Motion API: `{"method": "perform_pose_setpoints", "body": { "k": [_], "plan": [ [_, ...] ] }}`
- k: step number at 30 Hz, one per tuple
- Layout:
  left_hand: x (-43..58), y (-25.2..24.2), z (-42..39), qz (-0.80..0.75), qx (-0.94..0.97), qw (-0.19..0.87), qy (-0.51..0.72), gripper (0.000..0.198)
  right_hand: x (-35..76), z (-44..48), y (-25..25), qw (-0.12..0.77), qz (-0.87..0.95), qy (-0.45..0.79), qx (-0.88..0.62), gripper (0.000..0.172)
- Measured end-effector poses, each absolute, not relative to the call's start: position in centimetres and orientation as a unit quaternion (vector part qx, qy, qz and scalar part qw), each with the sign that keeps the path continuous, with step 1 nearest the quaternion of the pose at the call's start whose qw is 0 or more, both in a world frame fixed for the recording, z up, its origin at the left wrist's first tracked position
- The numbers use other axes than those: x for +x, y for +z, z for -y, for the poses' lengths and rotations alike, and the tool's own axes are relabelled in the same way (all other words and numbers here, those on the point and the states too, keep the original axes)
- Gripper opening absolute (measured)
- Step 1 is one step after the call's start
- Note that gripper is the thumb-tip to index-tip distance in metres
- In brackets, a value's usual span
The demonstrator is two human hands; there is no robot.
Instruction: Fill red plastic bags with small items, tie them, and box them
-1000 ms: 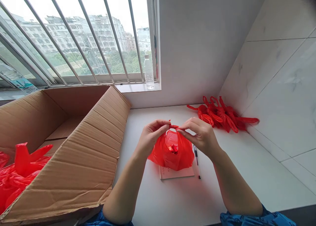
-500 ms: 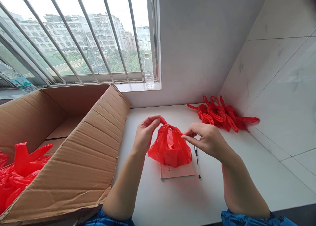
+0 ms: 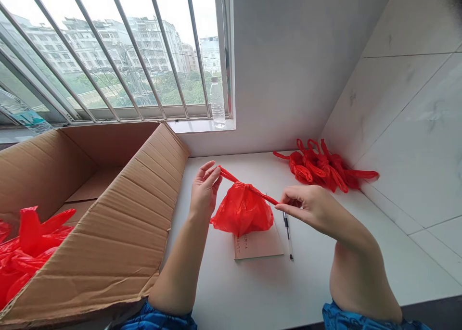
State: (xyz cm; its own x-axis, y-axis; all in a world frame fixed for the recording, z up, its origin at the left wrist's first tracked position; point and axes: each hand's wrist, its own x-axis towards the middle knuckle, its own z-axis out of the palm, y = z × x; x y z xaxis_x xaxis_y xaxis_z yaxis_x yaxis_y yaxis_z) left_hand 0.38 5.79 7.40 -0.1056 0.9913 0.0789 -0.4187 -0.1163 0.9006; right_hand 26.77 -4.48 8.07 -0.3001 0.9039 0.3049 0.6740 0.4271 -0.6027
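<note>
A red plastic bag (image 3: 245, 212), bulging with contents I cannot make out, hangs over a notebook (image 3: 260, 246) with handwriting on it. Both of its handles are pulled out sideways from a twisted or knotted neck. My left hand (image 3: 205, 185) pinches one handle at the upper left. The other handle is stretched to the right, pinched between the thumb and fingers of my right hand (image 3: 303, 202). A black-and-clear pen (image 3: 288, 234) lies right of the notebook, below my right hand.
On the left stands a large open cardboard box (image 3: 119, 224) with red plastic bags (image 3: 32, 253) inside. Several tied red bags (image 3: 325, 169) lie in the table's back right corner. A clear bottle (image 3: 217, 104) stands on the sill; another bottle (image 3: 29, 116) leans at far left.
My hands have moved apart, left hand leftward and right hand rightward. The handles are now drawn taut, and the bag's neck has closed up and shifted slightly left.
</note>
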Motion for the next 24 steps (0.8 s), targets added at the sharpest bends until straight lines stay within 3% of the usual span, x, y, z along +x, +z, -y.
{"method": "perform_pose_setpoints", "body": {
  "k": [15,20,24],
  "plan": [
    [-0.9,5.3,-7.9,-0.408,0.336,0.499,0.687,0.045,27.5,4.8,8.1,0.26,0.769,0.245,-0.531,0.029],
    [-0.6,6.6,-6.8,-0.374,0.417,0.497,0.663,0.036,26.5,4.0,7.8,0.296,0.775,0.292,-0.476,0.029],
    [-0.3,7.5,-5.3,-0.366,0.494,0.492,0.617,0.041,25.8,3.5,7.7,0.298,0.774,0.326,-0.454,0.028]
  ]
}}
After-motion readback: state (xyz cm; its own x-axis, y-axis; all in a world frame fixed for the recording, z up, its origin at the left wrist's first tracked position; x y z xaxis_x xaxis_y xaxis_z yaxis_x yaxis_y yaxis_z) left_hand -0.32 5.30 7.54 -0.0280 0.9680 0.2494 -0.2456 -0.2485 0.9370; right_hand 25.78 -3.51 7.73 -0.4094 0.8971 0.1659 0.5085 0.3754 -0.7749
